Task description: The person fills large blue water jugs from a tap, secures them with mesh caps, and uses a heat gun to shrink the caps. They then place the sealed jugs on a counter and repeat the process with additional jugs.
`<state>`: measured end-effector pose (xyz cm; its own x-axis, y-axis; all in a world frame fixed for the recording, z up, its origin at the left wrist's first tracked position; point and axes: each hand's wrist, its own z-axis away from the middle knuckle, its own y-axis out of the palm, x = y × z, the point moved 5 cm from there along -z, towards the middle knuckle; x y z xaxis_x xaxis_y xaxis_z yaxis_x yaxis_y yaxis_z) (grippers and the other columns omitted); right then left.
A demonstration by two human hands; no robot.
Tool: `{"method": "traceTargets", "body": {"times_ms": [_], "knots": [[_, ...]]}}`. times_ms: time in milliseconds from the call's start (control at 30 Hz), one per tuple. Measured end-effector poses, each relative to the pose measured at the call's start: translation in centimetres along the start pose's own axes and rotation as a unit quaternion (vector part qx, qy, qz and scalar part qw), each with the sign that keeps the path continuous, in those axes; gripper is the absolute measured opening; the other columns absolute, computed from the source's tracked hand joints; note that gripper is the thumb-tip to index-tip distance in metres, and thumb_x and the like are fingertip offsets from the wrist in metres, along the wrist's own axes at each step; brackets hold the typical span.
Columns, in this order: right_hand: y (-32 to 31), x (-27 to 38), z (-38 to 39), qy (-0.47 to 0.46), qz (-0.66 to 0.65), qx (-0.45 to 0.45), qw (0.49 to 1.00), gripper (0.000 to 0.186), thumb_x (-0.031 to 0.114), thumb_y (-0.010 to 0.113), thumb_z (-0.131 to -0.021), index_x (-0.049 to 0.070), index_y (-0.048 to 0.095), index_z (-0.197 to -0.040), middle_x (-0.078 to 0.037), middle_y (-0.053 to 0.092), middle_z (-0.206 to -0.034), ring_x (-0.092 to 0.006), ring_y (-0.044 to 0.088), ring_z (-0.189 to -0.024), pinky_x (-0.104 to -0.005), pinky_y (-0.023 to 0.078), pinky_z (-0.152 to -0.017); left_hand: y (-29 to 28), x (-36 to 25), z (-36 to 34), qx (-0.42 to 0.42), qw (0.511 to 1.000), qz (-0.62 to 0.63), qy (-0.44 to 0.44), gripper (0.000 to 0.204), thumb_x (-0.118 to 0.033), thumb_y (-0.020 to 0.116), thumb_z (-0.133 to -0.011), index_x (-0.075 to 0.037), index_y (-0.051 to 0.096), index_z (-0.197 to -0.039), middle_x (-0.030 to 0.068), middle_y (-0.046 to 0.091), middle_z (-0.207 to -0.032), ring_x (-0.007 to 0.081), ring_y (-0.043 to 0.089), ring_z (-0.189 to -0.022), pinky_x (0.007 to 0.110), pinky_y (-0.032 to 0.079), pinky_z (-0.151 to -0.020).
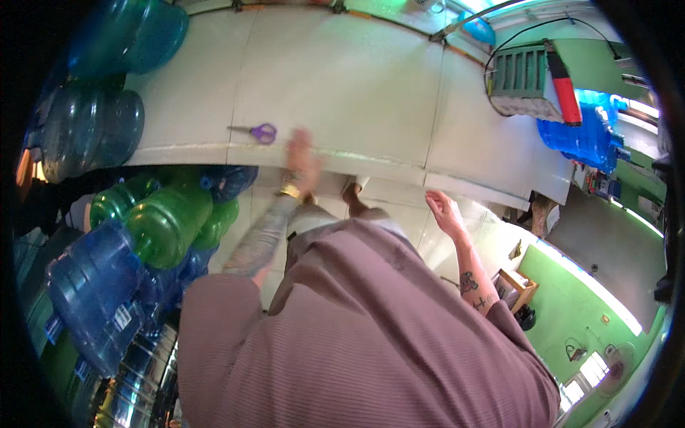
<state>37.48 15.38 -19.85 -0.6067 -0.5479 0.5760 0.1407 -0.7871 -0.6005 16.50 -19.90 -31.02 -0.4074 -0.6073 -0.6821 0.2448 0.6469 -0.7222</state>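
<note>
My left hand [303, 162] reaches over the front edge of a pale counter [342, 85], its outstretched fingers slightly blurred and nothing visible in them. A yellow metal band circles that wrist. Just left of its fingertips, purple-handled scissors [264, 133] lie flat on the counter, blades pointing left, apart from the hand. Off to the right, my right hand [444, 212] hangs in the air below the counter's edge. Its fingers are extended and loosely bent, holding nothing that I can see.
Large green bottles [171, 225] and blue water bottles [96, 285] are stacked at my left. More clear bottles [93, 132] stand at the counter's left end. A green-grey slatted box [524, 75] with a red part sits far right, near blue bottles [585, 132].
</note>
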Motion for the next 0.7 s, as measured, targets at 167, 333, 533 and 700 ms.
{"method": "traceTargets", "body": {"times_ms": [167,333,533,700], "knots": [[-5.0,-4.3,-0.8,-0.047,-0.011,-0.084,0.995,0.030,0.026,0.061,-0.099,0.003,0.066,-0.118,-0.015,0.072,-0.106,-0.0255,0.069,-0.095,-0.0356,0.054,-0.084,12.5,-18.4,-0.9,0.196,0.962,0.092,0.164,0.079,-0.041,0.057,-0.094,-0.003,0.024,-0.155,0.0206,0.021,-0.162,0.0377,0.018,-0.151,0.050,0.013,-0.123],[-7.3,-5.2,-2.7,-0.028,0.019,-0.085,0.996,0.035,0.031,0.060,-0.100,0.001,0.067,-0.115,-0.017,0.073,-0.101,-0.0261,0.070,-0.091,-0.0352,0.054,-0.083,11.7,-16.9,0.9,0.234,0.958,0.013,0.164,0.076,-0.043,0.056,-0.095,-0.004,0.028,-0.154,0.0189,0.021,-0.162,0.0369,0.018,-0.151,0.052,0.012,-0.123],[-3.3,3.3,-9.4,-0.110,0.011,-0.011,0.994,0.038,0.033,0.059,-0.100,0.000,0.066,-0.117,-0.019,0.071,-0.107,-0.0291,0.070,-0.097,-0.0369,0.055,-0.084,-4.5,4.4,4.3,0.133,0.961,-0.216,-0.112,0.078,-0.042,0.060,-0.093,-0.006,0.028,-0.154,0.0212,0.012,-0.164,0.0396,0.015,-0.150,0.054,0.014,-0.122],[3.1,18.4,-14.9,-0.198,0.029,0.087,0.976,0.036,0.031,0.059,-0.100,0.000,0.064,-0.119,-0.018,0.070,-0.111,-0.0303,0.070,-0.099,-0.0381,0.056,-0.085,-25.6,11.2,1.2,-0.237,0.911,-0.233,-0.243,0.081,-0.032,0.065,-0.091,-0.005,0.023,-0.156,0.0263,0.010,-0.162,0.0435,0.017,-0.149,0.055,0.020,-0.119]]}}
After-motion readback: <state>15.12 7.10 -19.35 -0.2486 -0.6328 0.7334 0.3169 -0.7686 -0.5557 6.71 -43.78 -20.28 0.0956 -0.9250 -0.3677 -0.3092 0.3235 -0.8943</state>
